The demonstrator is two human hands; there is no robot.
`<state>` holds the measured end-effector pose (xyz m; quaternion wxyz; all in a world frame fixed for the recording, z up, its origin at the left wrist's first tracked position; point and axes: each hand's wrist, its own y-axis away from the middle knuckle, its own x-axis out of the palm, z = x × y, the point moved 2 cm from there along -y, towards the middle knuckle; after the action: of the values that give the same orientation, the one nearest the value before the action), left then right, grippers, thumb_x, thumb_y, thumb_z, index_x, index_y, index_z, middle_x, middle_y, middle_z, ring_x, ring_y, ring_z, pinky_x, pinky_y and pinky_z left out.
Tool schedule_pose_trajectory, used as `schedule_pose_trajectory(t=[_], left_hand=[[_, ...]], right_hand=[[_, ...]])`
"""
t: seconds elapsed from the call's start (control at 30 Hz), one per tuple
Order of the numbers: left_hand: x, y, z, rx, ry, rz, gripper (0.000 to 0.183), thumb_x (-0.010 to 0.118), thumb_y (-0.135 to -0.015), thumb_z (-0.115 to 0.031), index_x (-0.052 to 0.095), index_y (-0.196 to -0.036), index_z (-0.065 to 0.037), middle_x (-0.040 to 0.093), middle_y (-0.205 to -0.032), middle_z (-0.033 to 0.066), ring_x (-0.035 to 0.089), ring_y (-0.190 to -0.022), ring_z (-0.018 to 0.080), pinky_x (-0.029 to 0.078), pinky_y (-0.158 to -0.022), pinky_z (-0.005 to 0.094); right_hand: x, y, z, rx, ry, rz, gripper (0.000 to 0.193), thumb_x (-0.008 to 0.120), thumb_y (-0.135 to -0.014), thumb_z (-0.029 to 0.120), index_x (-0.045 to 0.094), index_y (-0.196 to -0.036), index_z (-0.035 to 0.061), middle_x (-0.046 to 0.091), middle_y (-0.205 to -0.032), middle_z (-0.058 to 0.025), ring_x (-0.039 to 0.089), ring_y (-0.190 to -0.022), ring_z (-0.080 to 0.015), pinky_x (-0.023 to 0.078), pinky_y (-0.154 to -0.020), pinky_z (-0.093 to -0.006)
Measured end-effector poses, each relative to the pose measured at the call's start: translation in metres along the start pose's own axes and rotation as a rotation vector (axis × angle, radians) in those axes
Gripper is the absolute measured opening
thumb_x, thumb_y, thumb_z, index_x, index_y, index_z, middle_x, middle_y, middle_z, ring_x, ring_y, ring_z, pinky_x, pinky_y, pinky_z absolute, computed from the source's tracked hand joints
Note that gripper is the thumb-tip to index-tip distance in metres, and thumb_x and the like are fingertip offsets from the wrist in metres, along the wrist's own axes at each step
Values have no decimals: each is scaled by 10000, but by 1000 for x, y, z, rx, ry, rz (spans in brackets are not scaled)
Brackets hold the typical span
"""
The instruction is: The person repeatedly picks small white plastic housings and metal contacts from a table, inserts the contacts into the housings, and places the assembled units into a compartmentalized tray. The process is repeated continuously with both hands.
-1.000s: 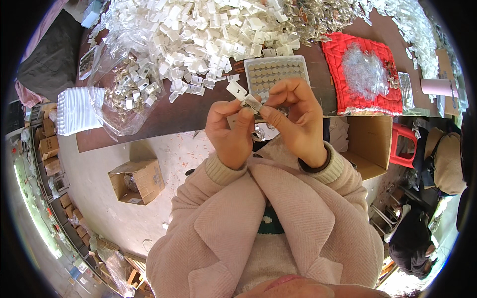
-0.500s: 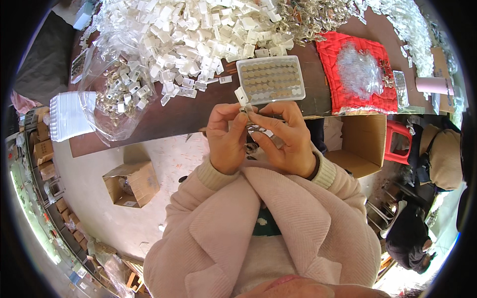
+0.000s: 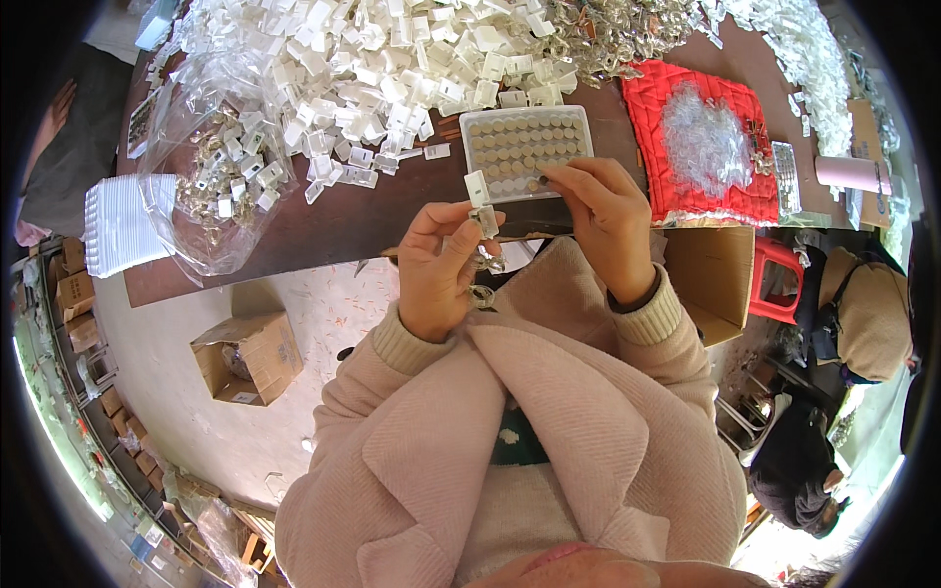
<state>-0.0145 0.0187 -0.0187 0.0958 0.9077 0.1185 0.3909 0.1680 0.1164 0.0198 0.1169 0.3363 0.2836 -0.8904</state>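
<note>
My left hand [image 3: 438,269] pinches a small white plastic case [image 3: 476,187], its flap standing up and its clear body between thumb and fingers. Shiny metal links [image 3: 481,294] hang below that hand. Over the near right corner of a clear tray [image 3: 515,187], my right hand [image 3: 610,220] has its thumb and forefinger closed on a small dark disc, apparently a button cell [image 3: 545,180]. Rows of round button cells [image 3: 520,140] fill most of the tray, with lighter pockets along its near side.
A big heap of white plastic cases [image 3: 392,78] covers the table's far side, beside metal clips [image 3: 618,34]. At left lie a clear bag [image 3: 230,196] of parts and stacked trays [image 3: 127,227]. Red cloth [image 3: 642,127] bears clear plastic pieces. Cartons [image 3: 257,358] stand below.
My right hand has left the case and moved forward and right to the tray. The left hand stays near the same place, still holding the case.
</note>
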Motion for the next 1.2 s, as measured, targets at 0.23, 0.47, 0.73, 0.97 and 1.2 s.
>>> schedule_pose_trajectory(t=[0.23, 0.47, 0.73, 0.97, 1.2], left_hand=[[2, -4, -1, -49, 27, 17, 230, 662, -987, -119, 582, -1183, -29, 716, -1117, 187, 686, -800, 135, 366, -452, 148], [11, -7, 2, -69, 98, 20, 219, 653, -991, -108, 586, -1180, -21, 714, -1058, 157, 680, -799, 131, 359, -448, 151], [16, -3, 1, 9, 36, -9, 204, 664, -982, -92, 593, -1159, -18, 702, -979, 98, 686, -804, 125, 339, -424, 161], [17, -3, 3, -68, 110, 44, 184, 654, -987, -95, 604, -1150, -28, 698, -970, 94, 662, -756, 101, 346, -405, 153], [10, -4, 11, -85, 95, -56, 149, 625, -999, -87, 613, -1140, -41, 708, -977, 118, 641, -702, 76, 352, -381, 144]], right_hand=[[5, -6, -2, -12, 51, 63, 248, 702, -773, -49, 720, -985, 78, 669, -928, -92, 665, -850, -295, 544, -702, -379], [-2, -10, 25, 5, -141, 29, 228, 762, -795, -44, 743, -999, 54, 677, -935, -114, 682, -806, -261, 555, -695, -325], [3, -3, 49, -128, -197, 0, 319, 710, -745, -75, 718, -1046, 33, 670, -944, -102, 669, -799, -260, 550, -676, -337], [7, -2, 44, -239, -200, -73, 347, 694, -707, -63, 707, -1041, 33, 707, -957, -94, 672, -812, -272, 551, -726, -363], [11, 8, 44, -233, -91, -37, 360, 718, -737, -81, 719, -1080, 29, 712, -926, -95, 673, -844, -280, 543, -744, -363]])
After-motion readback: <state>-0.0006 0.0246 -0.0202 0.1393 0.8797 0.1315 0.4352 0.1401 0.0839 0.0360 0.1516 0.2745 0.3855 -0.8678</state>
